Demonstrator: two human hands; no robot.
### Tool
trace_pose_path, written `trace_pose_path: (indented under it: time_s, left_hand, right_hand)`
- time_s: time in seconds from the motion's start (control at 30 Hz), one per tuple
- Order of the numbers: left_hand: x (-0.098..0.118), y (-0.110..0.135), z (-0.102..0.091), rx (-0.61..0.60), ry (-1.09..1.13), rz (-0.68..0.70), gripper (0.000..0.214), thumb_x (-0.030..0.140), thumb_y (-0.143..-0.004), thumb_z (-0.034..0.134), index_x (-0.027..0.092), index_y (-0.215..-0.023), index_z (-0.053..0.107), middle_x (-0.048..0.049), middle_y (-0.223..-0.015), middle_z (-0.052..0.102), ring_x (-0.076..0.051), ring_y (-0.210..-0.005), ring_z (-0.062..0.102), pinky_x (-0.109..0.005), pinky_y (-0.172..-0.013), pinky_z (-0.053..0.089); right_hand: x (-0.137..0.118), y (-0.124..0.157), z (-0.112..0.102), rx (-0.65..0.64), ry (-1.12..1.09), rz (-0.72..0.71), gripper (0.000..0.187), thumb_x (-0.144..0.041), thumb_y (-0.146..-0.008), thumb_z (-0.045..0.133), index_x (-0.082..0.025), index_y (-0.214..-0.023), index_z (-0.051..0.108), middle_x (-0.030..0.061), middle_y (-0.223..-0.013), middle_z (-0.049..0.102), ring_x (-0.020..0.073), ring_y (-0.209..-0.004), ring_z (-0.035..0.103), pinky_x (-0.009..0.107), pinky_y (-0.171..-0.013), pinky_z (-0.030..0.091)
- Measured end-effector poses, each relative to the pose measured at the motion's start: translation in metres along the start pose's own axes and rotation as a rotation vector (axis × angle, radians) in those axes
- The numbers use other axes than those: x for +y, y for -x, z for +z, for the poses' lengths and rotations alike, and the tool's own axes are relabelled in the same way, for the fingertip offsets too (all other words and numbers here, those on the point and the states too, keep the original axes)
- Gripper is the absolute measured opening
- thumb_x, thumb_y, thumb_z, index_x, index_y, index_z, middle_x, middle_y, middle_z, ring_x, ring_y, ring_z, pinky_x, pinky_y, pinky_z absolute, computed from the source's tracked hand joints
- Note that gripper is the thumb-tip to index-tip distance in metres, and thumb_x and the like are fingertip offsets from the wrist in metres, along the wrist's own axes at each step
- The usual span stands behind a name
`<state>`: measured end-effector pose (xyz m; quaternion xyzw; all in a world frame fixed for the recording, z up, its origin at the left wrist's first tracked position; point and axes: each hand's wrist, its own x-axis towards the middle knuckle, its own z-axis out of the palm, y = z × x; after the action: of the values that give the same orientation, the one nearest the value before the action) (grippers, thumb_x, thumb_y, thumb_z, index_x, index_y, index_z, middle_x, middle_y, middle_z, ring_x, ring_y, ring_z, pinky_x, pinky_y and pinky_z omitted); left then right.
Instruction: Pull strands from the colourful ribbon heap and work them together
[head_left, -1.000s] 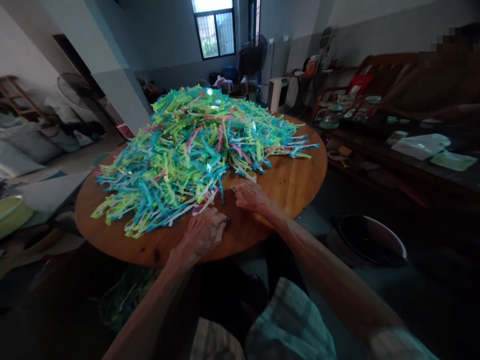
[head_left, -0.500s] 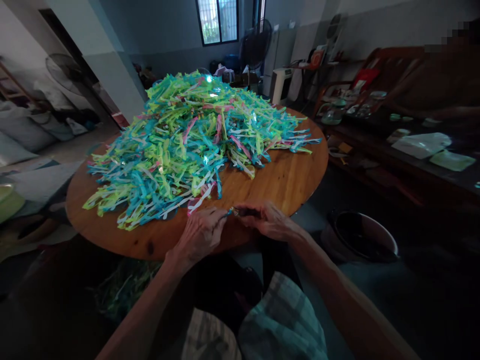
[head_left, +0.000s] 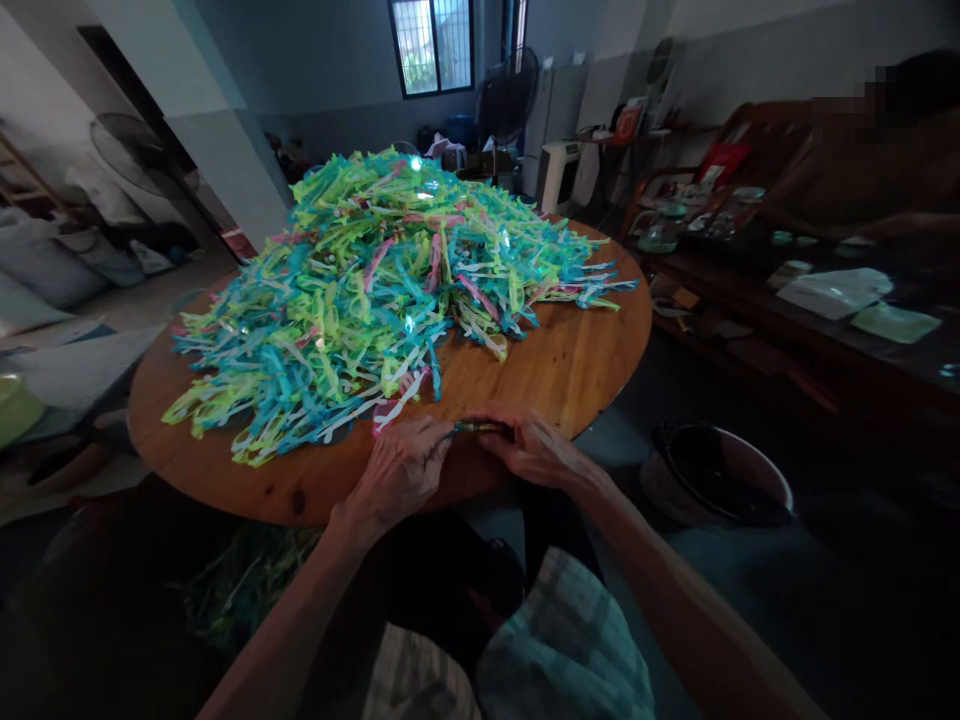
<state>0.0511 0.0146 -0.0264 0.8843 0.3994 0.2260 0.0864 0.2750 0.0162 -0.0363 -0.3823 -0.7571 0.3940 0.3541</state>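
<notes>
Head view shows two hands at the near edge of one round table (head_left: pixel 577 375), the left hand (head_left: pixel 405 462) pinched on the bluish end of one thin strip (head_left: pixel 480 427) and the right hand (head_left: pixel 538 450) curled around its darker end, the fingers hiding both tips and its material hard to make out. Beyond them lies one heap of ribbons (head_left: pixel 352 300), too tangled to count, while one bucket (head_left: pixel 724 475) stands to the right, its inside lost in shadow.
</notes>
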Motion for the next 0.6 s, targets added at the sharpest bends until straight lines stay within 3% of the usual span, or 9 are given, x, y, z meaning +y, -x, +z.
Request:
trace_pose_path:
  time_s: [0.13,0.27,0.4,0.6]
  left_hand:
    - [-0.001,0.001,0.001,0.011,0.007,-0.007,0.024,0.019,-0.099,0.043,0.016,-0.103,0.066,-0.0031,-0.077,0.058,-0.016,-0.073,0.053,-0.03,-0.068,0.039]
    - [-0.002,0.001,0.003,0.029,0.028,0.0,0.023,0.02,-0.1,0.044,0.017,-0.103,0.066,-0.0031,-0.078,0.058,-0.016,-0.074,0.053,-0.03,-0.069,0.039]
    - [-0.002,0.002,0.002,0.021,0.032,-0.02,0.024,0.022,-0.101,0.043,0.017,-0.102,0.067,-0.0024,-0.076,0.057,-0.015,-0.071,0.051,-0.03,-0.067,0.037]
    - [-0.001,0.001,0.001,0.012,0.011,-0.017,0.025,0.021,-0.1,0.043,0.016,-0.103,0.068,-0.0032,-0.078,0.059,-0.016,-0.072,0.053,-0.031,-0.068,0.037]
  right_hand:
    - [0.003,-0.001,0.0,-0.052,-0.151,0.103,0.03,-0.025,-0.092,0.057,-0.021,-0.118,0.072,0.0027,-0.092,0.072,0.017,-0.082,0.064,0.028,-0.074,0.049]
    - [0.003,-0.003,0.005,-0.018,-0.317,0.231,0.033,-0.037,-0.09,0.062,-0.017,-0.114,0.072,0.0,-0.068,0.062,0.0111,-0.057,0.053,0.022,-0.053,0.042]
    - [0.007,-0.005,0.01,0.057,-0.364,0.266,0.039,-0.04,-0.089,0.063,-0.014,-0.116,0.071,0.0002,-0.069,0.06,0.0099,-0.054,0.054,0.021,-0.05,0.04]
    - [0.01,-0.003,0.009,0.033,-0.431,0.298,0.045,-0.04,-0.083,0.069,-0.014,-0.12,0.069,0.0003,-0.071,0.062,0.0105,-0.056,0.057,0.022,-0.052,0.042]
